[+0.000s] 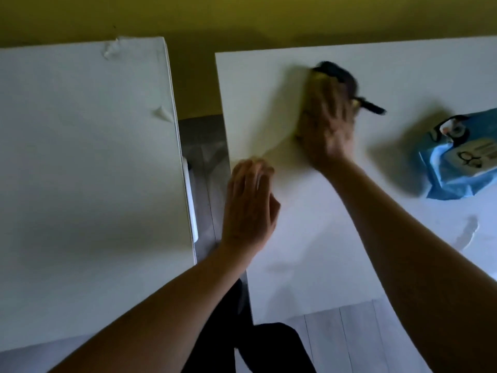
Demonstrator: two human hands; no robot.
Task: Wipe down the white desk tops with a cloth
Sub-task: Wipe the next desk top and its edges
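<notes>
My right hand (326, 127) presses flat on a pale yellow cloth (317, 76) near the far side of the right white desk top (322, 238). The hand is motion-blurred, and only slivers of the cloth show around its fingers. My left hand (248, 208) rests palm down with straight fingers on the left edge of that same desk. A second white desk top (88, 170) lies to the left, across a narrow gap.
A dark object (337, 72) with a black pen-like part (375, 109) lies just beyond my right hand. A blue pack of wipes (454, 162) sits at the right edge. A wet streak (469, 228) shows near it. Grey floor (204, 162) fills the gap; a yellow wall stands behind.
</notes>
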